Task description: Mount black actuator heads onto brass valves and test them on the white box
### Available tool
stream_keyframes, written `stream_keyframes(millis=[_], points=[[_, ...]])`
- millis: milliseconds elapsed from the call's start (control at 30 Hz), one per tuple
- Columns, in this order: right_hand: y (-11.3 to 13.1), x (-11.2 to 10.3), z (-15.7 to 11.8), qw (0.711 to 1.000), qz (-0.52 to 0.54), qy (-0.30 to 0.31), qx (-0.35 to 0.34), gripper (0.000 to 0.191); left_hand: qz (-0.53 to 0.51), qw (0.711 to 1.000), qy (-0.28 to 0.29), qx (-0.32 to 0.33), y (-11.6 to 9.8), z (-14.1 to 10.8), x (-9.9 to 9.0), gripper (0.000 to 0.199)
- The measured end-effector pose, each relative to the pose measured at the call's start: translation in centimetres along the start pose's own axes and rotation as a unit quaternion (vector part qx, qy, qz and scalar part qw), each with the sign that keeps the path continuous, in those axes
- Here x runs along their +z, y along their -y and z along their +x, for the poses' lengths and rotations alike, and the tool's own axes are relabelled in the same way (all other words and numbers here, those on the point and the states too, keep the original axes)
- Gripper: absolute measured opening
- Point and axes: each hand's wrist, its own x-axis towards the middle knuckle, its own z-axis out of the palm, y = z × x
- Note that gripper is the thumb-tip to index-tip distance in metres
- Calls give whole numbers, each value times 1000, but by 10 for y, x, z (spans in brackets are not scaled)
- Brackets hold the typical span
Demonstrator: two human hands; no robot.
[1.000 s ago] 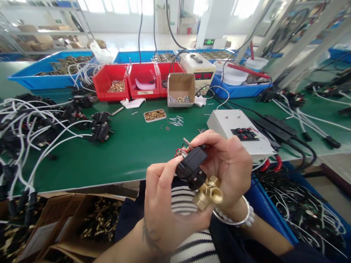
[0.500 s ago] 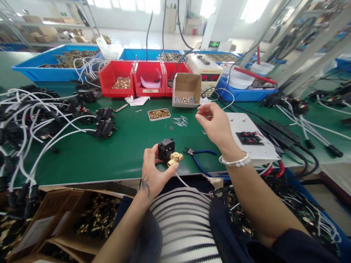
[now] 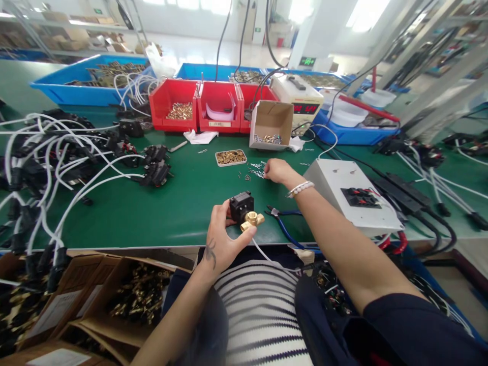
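Note:
My left hand (image 3: 224, 231) is closed around a motorized brass valve, made of a black box-shaped actuator (image 3: 241, 204) on a brass body (image 3: 252, 219). A white cable (image 3: 263, 250) runs down from it toward my lap. Farther up the table, my right hand (image 3: 279, 171) reaches to a small pile of silvery wire clips (image 3: 258, 170). Its fingertips are pinched together at the pile's right edge; whether a clip is between them is hidden. Blue-handled cutting pliers (image 3: 284, 223) lie just right of the valve.
A small tray of brass parts (image 3: 231, 157) sits behind the clips. Red bins (image 3: 174, 107), a cardboard box (image 3: 271, 124) and a power supply (image 3: 297, 96) line the back. Black units with white cables (image 3: 156, 173) crowd the left; a grey metal box (image 3: 354, 195) stands at right.
My right hand has moved forward and down from above the table to the wire clips, its fingers closing at them. My left hand still holds the valve. The camera view has shifted slightly.

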Motion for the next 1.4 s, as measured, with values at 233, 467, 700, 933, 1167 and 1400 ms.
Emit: stream_keyframes(millis=[233,467,700,933,1167,1400], points=[[5,-9,-30,991,114,-73,24,16,8,999,-19,24,0,-1,2,64],[24,-9,-123,928,352,-115,-37,39,70,987,-51,135,-34,-19,-9,77],[59,-14,-205,663,674,-280,-167,18,89,955,-83,272,-80,-29,-10,83],[73,-36,-224,626,689,-316,-183,24,76,957,-48,276,-94,-35,-3,80],[71,-45,-232,659,666,-314,-155,27,77,959,-34,272,-96,-38,0,86],[68,-35,-218,673,706,-218,-31,27,121,972,-61,191,-100,-44,10,80]])
